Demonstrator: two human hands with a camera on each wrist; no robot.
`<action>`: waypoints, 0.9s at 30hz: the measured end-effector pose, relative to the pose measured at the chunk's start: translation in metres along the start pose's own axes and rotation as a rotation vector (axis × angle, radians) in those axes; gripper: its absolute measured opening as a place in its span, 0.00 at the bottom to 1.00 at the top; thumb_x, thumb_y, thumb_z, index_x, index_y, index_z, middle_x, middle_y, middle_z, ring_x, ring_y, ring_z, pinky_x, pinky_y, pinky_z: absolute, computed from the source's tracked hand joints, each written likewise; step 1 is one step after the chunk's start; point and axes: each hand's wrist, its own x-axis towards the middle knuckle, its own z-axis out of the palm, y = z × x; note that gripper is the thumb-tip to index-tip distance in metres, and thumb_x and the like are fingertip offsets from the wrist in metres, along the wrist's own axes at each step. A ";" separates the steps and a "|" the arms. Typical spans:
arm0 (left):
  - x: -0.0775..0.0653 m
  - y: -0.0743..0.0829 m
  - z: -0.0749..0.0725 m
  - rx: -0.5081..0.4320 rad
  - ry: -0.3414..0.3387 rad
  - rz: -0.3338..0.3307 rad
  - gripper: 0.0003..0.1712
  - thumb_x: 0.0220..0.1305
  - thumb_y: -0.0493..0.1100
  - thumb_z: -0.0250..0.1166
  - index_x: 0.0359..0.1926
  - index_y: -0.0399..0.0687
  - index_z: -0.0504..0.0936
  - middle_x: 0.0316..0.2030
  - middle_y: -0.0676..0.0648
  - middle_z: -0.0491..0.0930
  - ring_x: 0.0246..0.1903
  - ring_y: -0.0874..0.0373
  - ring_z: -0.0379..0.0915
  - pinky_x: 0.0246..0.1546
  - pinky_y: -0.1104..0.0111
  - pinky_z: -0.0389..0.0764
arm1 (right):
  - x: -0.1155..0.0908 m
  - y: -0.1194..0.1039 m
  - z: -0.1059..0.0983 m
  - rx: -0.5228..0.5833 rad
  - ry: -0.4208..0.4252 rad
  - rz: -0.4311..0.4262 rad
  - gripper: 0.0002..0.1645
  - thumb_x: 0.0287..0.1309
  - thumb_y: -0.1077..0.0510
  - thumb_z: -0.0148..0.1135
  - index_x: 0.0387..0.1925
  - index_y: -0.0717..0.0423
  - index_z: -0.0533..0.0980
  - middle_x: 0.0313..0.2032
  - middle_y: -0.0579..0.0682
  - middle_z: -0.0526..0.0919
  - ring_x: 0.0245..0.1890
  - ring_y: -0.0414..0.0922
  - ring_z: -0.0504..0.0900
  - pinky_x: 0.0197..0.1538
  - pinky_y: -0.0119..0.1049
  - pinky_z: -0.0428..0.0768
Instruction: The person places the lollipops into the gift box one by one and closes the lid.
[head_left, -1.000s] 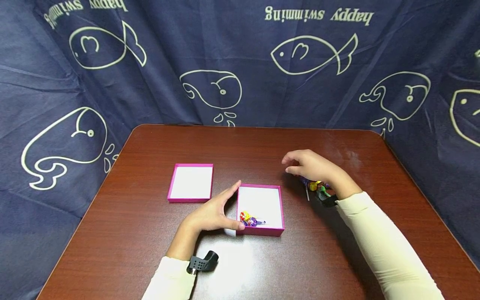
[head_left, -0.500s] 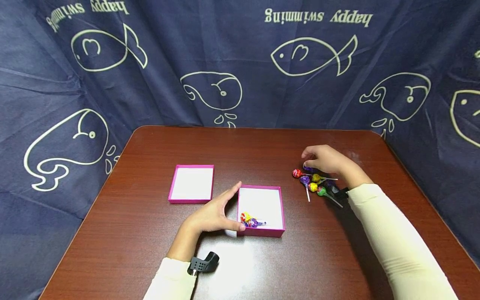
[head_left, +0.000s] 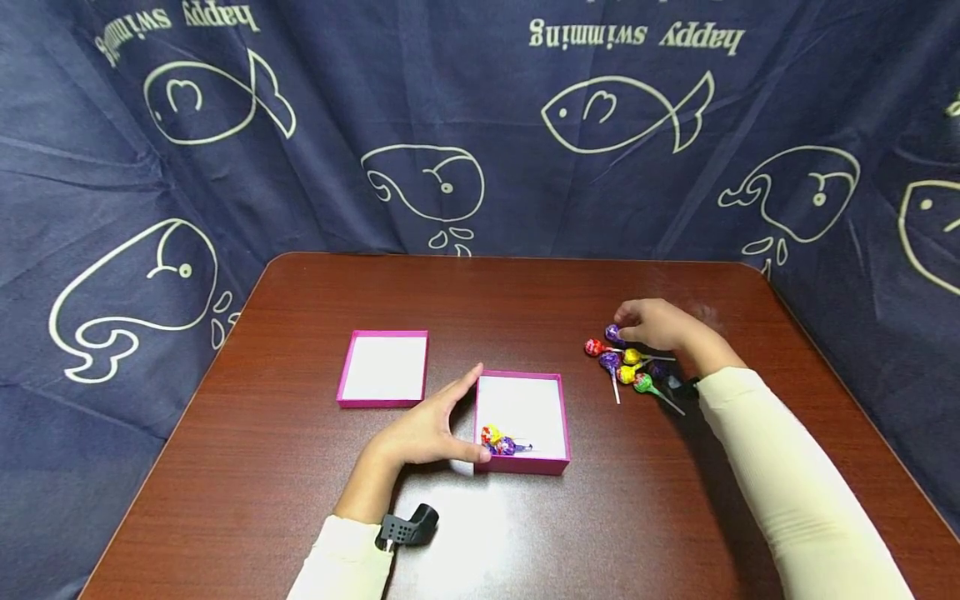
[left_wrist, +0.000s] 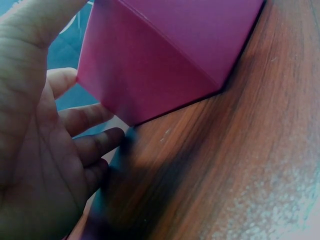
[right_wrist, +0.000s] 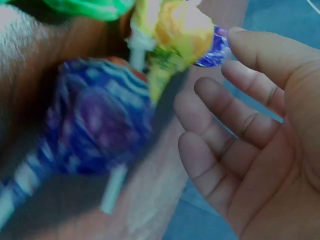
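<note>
- My left hand (head_left: 426,429) holds the box (head_left: 525,467) at its left side, thumb by the near corner, forefinger at the far one, likely to keep it steady.
- My right hand (head_left: 654,325) is at the far edge of the sweets, thumb at a purple lollipop (head_left: 612,333); its fingers are loosely bent, and I cannot tell whether they pinch it.
- That lollipop lies on the table (head_left: 300,483), to the right of the box and well apart from it.
- Just beside it are a red lollipop (head_left: 592,347), a second purple one (head_left: 610,361), two yellow ones (head_left: 628,375) and a green one (head_left: 642,382); a darker one (head_left: 660,368) lies in shadow near my wrist.
- Inside the box, a yellow-and-red lollipop (head_left: 491,434) and a purple-wrapped one (head_left: 507,447) lie in the near left corner; my thumb may hide more.
- The lid (head_left: 384,368), as I take it, lies hollow side up left of the box.
- I judge the step in hand to be picking up the purple lollipop; the next move calls for a sure pinch and a straight lift, without dragging its neighbours.
</note>
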 end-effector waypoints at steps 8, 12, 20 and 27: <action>0.001 0.001 -0.001 -0.002 -0.002 0.001 0.68 0.45 0.55 0.81 0.79 0.51 0.48 0.76 0.47 0.51 0.74 0.55 0.46 0.72 0.56 0.50 | 0.001 0.002 0.006 0.053 0.040 0.021 0.10 0.59 0.60 0.68 0.40 0.61 0.79 0.36 0.52 0.84 0.35 0.48 0.76 0.43 0.46 0.74; 0.001 0.000 -0.001 -0.005 -0.004 0.000 0.68 0.45 0.54 0.81 0.79 0.50 0.47 0.76 0.47 0.51 0.74 0.55 0.46 0.72 0.56 0.50 | 0.003 0.002 0.006 0.068 0.042 0.012 0.10 0.59 0.60 0.67 0.39 0.63 0.79 0.35 0.53 0.84 0.34 0.47 0.77 0.42 0.45 0.74; 0.001 -0.002 0.000 0.008 -0.004 0.002 0.68 0.45 0.55 0.81 0.79 0.51 0.48 0.76 0.48 0.51 0.74 0.55 0.46 0.72 0.55 0.51 | 0.005 0.004 0.009 0.071 0.049 0.009 0.08 0.60 0.63 0.65 0.40 0.62 0.79 0.35 0.52 0.85 0.36 0.48 0.79 0.43 0.47 0.75; 0.001 -0.001 0.000 0.012 -0.001 0.000 0.68 0.45 0.56 0.81 0.79 0.51 0.48 0.76 0.48 0.51 0.74 0.56 0.46 0.72 0.56 0.51 | 0.004 -0.002 0.004 0.091 0.089 -0.023 0.08 0.62 0.65 0.64 0.42 0.64 0.79 0.37 0.56 0.85 0.42 0.54 0.82 0.48 0.54 0.77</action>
